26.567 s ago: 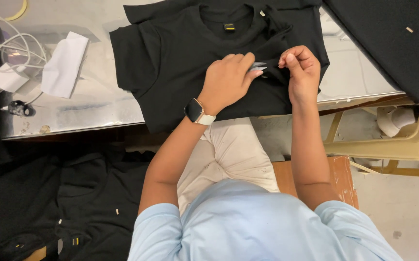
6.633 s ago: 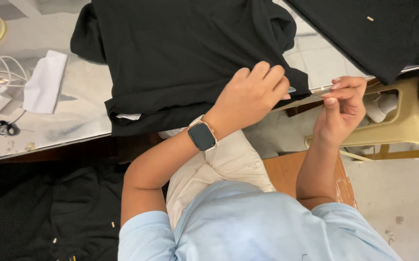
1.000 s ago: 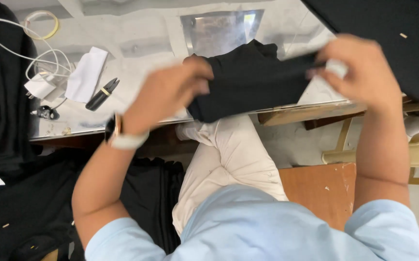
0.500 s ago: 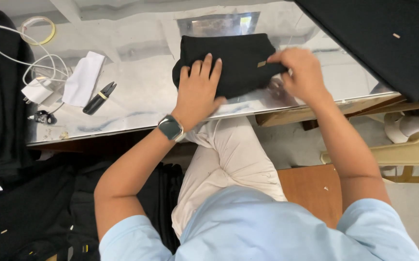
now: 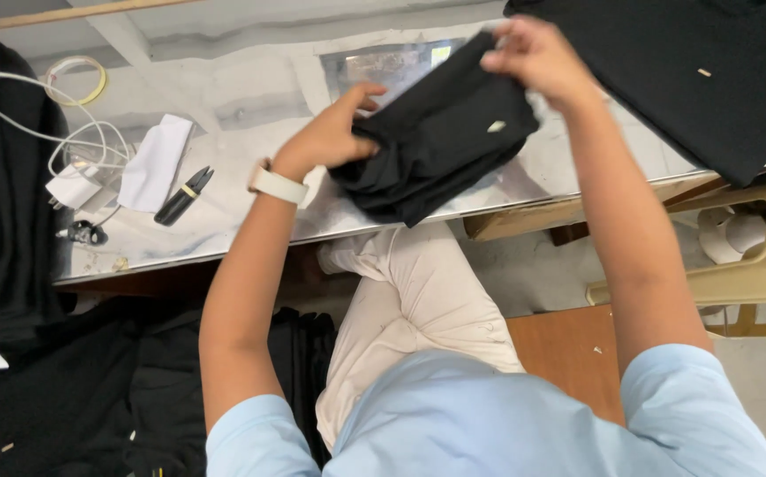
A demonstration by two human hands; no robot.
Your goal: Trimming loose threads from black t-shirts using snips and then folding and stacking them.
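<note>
Both hands hold a folded black shirt (image 5: 436, 141) above the table (image 5: 250, 106): left hand (image 5: 330, 137) fingers grip its left edge, right hand (image 5: 537, 57) fingers pinch its far corner.

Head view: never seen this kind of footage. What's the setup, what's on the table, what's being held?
There is no machine here: a person wears a camera on the head, so the single picture looks down over their light blue shirt and both bare arms.

The left hand, with a white watch at the wrist, and the right hand both grip a folded black garment, lifted just above the table, a pale, shiny surface.

On the table, at the left: a white cable with its charger, a roll of yellowish tape, a folded white cloth, a black pen-like tool. A second black garment lies at the far right. More black clothing sits piled below the table edge, beside the person's pale trousers.
</note>
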